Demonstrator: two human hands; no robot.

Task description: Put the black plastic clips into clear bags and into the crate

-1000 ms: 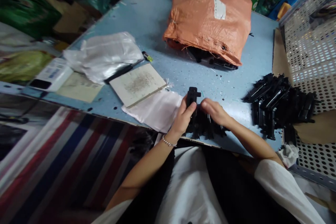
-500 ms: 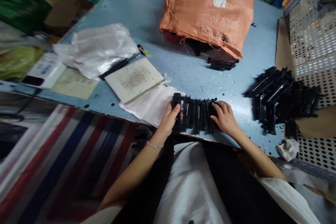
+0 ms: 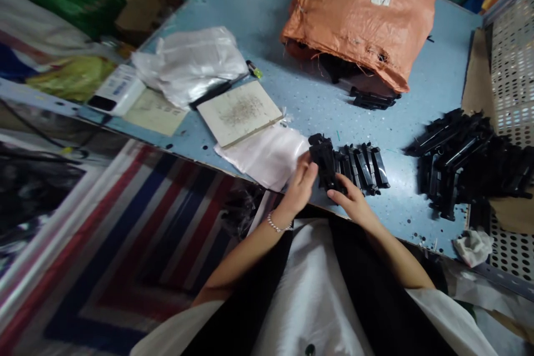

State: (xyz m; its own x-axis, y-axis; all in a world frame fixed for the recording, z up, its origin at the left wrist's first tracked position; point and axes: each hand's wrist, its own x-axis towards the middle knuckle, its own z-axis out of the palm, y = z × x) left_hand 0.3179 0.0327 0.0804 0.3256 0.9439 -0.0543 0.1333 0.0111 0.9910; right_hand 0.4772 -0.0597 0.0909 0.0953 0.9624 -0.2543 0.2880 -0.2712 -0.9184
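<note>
Between my two hands is a long black plastic part [image 3: 323, 158], lifted at the table's near edge. My left hand [image 3: 301, 184] is closed around its left side. At its lower right end, my right hand [image 3: 351, 199] grips with thumb and fingers. Just right of it, several similar black plastic parts [image 3: 367, 169] stand side by side in a row on the blue table [image 3: 308, 105]. A white plastic bag [image 3: 271, 156] lies flat by my left hand, partly under a pale board [image 3: 240, 111]. My fingertips are partly hidden by the held part.
An orange woven sack [image 3: 362, 16] stands at the back with a black part [image 3: 373, 99] before its mouth. To the right are a heap of black parts [image 3: 459, 156] and a perforated crate [image 3: 513, 67]. Clear bags [image 3: 196, 61] and a white box [image 3: 119, 89] lie at left.
My right hand has left the row's right end and moved to the left end, onto the part held with my left hand. That part is now raised apart from the row. The view has shifted.
</note>
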